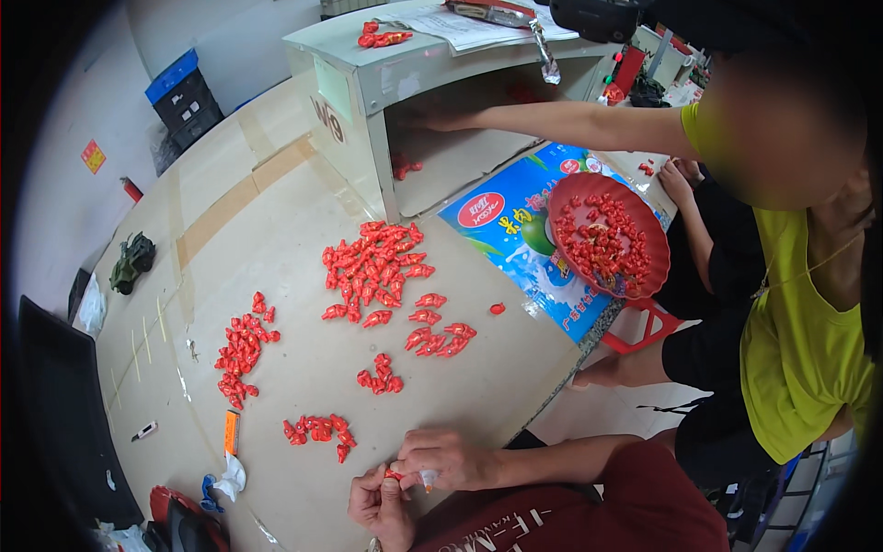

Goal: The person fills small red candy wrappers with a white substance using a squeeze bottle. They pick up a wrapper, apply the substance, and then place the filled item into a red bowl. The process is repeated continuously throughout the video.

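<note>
Near the bottom edge my left hand [382,504] pinches a small red figure [394,475] between thumb and fingers. Right beside it, my right hand [446,460] is closed around a small whitish tube [429,478] with an orange tip, held close to the figure. Its body is mostly hidden by my fingers. Ahead of my hands lie a small cluster of red figures [379,375] and another group of figures [319,430] to the left. A large pile of them [372,267] sits farther back, and a long heap [243,354] lies at the left.
A grey shelf unit [336,156] stands on the table [294,239]. Someone in a yellow-green shirt [800,313] reaches inside it. A red bowl of small red pieces [662,248] rests on a blue printed sheet [515,221]. An orange box [232,432] and tissue [232,477] lie left.
</note>
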A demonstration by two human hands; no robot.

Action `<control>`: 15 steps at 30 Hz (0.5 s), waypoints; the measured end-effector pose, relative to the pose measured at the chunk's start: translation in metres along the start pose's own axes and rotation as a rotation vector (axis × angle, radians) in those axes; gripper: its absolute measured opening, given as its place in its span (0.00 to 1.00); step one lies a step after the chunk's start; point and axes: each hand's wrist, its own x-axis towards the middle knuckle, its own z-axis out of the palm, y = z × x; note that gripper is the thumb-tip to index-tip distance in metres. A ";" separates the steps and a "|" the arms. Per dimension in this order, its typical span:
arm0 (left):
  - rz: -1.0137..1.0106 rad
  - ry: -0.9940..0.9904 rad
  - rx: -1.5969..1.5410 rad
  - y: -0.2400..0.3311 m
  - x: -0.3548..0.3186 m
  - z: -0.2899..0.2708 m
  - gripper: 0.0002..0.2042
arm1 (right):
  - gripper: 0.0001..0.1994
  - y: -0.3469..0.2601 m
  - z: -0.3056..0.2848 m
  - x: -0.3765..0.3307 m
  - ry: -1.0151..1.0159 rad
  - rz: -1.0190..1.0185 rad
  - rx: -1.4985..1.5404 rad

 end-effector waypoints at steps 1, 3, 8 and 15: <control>0.004 -0.004 0.002 0.000 0.000 -0.001 0.05 | 0.12 -0.001 0.000 0.000 0.002 0.009 0.014; 0.013 -0.009 0.007 -0.002 0.000 -0.003 0.05 | 0.12 0.001 0.002 0.001 0.023 -0.004 0.004; 0.016 -0.030 -0.032 -0.002 0.001 -0.002 0.04 | 0.13 0.003 0.004 -0.001 0.045 -0.003 -0.006; 0.011 -0.034 -0.009 -0.005 0.000 -0.005 0.04 | 0.11 0.004 0.005 -0.002 0.057 0.008 0.008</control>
